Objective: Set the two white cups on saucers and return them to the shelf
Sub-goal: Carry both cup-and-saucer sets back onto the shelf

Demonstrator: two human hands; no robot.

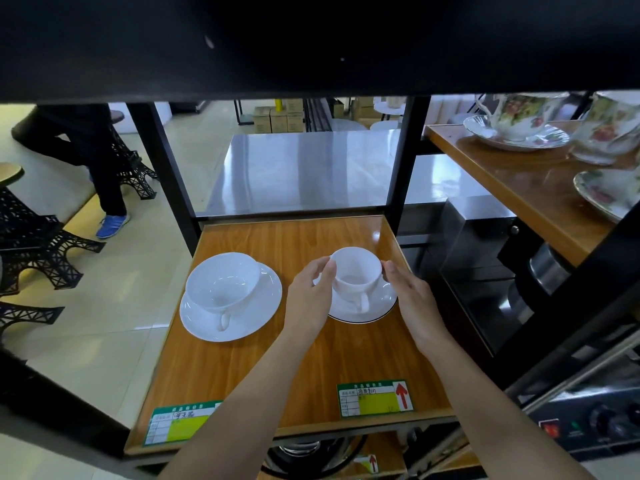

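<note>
On the wooden shelf [294, 368] stand two white cups, each on a white saucer. The larger cup [221, 284] sits on the left saucer [258, 306], handle toward me. The smaller cup [356, 271] rests on a dark-rimmed saucer [381, 306] at the right. My left hand [310, 299] touches that cup's left side with thumb and fingertips. My right hand [412, 299] lies against the cup's right side, fingers straight. Both hands cradle the small cup.
Black posts [162, 174] frame the shelf and a dark shelf board [311, 46] hangs overhead. Flowered tea ware [523, 119] stands on the right wooden shelf. Price labels [375, 398] sit at the front edge. A person's legs [104, 174] and tower-shaped stools [31, 244] are at left.
</note>
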